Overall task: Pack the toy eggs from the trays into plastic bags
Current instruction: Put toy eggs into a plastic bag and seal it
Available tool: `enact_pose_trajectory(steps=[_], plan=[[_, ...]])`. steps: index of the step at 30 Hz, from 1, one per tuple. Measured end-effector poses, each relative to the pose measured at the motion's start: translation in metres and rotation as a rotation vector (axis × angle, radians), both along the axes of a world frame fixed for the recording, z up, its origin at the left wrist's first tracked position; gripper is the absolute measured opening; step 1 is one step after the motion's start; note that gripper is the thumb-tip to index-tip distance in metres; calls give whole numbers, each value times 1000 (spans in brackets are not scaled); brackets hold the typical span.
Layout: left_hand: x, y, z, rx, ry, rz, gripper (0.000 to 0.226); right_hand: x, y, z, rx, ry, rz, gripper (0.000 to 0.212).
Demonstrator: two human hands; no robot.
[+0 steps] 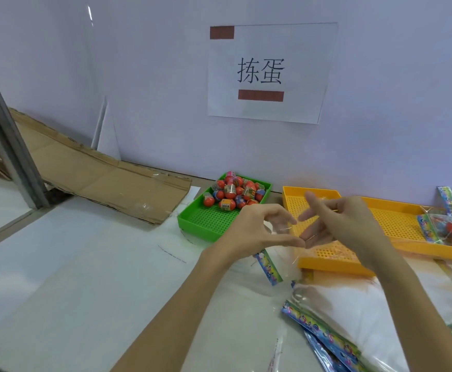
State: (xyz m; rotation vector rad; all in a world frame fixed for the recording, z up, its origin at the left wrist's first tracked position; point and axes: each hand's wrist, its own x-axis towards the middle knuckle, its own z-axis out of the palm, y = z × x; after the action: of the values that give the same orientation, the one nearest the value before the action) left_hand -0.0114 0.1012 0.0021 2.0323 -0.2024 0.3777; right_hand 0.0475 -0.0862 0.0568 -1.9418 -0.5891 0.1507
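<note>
Several orange toy eggs (234, 191) are heaped at the far end of a green tray (206, 220). In front of it both hands hold one clear plastic bag (281, 253) with a colourful header strip, raised above the table. My left hand (257, 229) pinches the bag's mouth between thumb and fingers. My right hand (337, 221) pinches the other side of the mouth, fingers partly spread. The bag looks empty.
An orange tray (391, 226) lies to the right, with filled bags (450, 226) at its far right end. A pile of empty bags (335, 326) lies near right. Flattened cardboard (98, 175) leans at the wall on the left. A paper sign (267, 73) hangs above.
</note>
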Motion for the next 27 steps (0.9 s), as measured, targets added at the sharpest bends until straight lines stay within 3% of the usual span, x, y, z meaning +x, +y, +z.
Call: enact_pose_trajectory(steps=[1, 4, 6, 9, 11, 14, 18, 23, 27], plan=[[0, 1, 0, -47, 17, -5, 29, 0, -1, 3, 8, -20, -47, 50], [1, 2, -2, -154, 47, 31, 22, 1, 6, 13, -13, -319, -245, 44], [2, 0, -3, -213, 82, 60, 19, 0, 26, 21, -65, -450, -248, 34], [6, -1, -6, -225, 92, 167, 19, 4, 72, 24, -259, -548, -106, 20], [8, 0, -10, -141, 74, 247, 25, 10, 104, 22, -465, -624, 31, 31], [9, 1, -11, -93, 72, 283, 22, 23, 138, 22, -720, -571, 206, 56], [9, 2, -10, -151, 109, 255, 12, 43, 155, 19, -919, -522, 273, 44], [9, 2, -11, -131, 155, 220, 14, 54, 151, 5, -846, -542, 193, 25], [8, 2, -8, -181, 138, 183, 26, 51, 123, 11, -321, -573, 48, 23]])
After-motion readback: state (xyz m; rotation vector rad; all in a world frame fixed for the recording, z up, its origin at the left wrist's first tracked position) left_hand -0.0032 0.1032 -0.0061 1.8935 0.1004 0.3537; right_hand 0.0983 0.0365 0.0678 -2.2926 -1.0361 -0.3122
